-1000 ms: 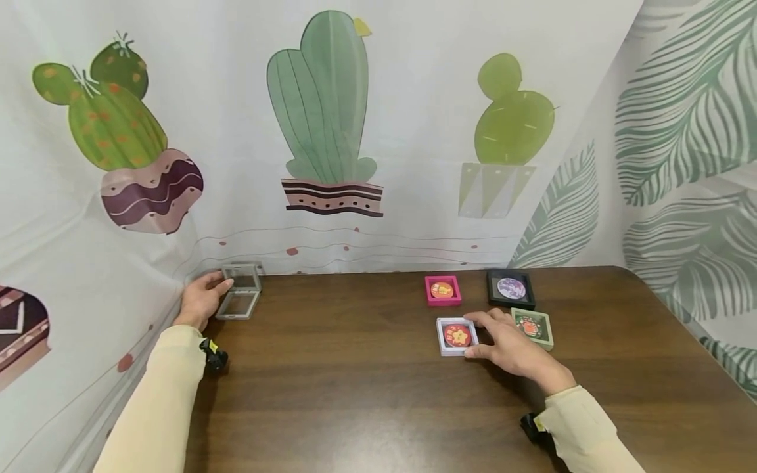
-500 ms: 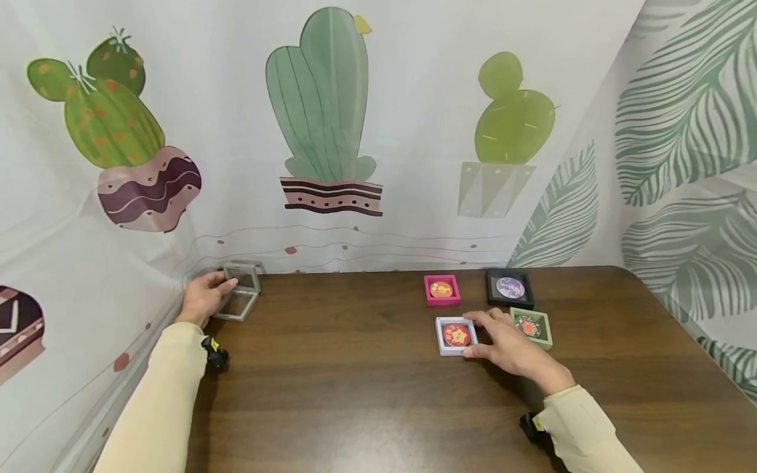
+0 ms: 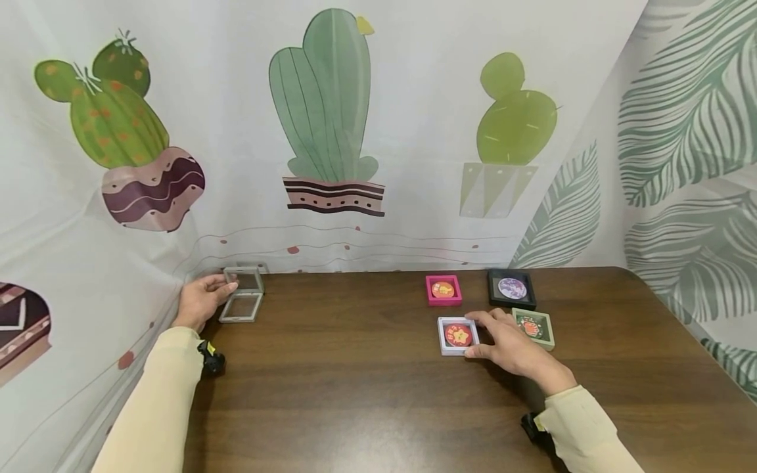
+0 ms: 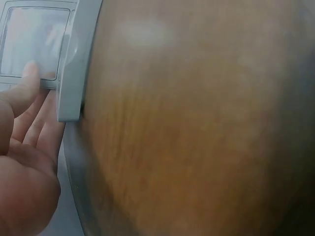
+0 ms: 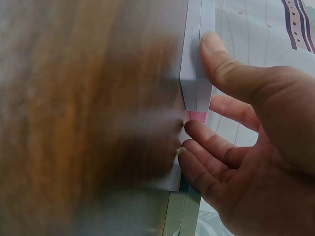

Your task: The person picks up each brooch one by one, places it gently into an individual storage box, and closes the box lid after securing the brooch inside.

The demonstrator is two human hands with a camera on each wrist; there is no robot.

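Note:
At the table's back left, a grey hinged display frame [image 3: 241,307] stands unfolded, its clear-windowed lid raised. My left hand [image 3: 202,302] pinches that lid, thumb on the window [image 4: 37,42] and fingers behind, as the left wrist view shows. To the right lies a white square frame [image 3: 447,351] with a round red star badge [image 3: 458,335] inside. My right hand [image 3: 511,343] holds it by its right side, thumb at the near corner and index finger at the far corner. In the right wrist view the thumb [image 5: 221,59] presses the white edge, and the other fingers are loosely bent.
Behind the white frame lies a pink frame [image 3: 443,302] with an orange badge. A black frame [image 3: 494,299] with a purple disc sits at the back right. A green frame [image 3: 547,341] is just beyond my right hand. A printed curtain [image 3: 414,131] hangs along the table's back edge.
The grey frame has turned slightly and sits squarer to the table's back edge. My left thumb overlaps its lid a little more. My right hand and the white frame have stayed put.

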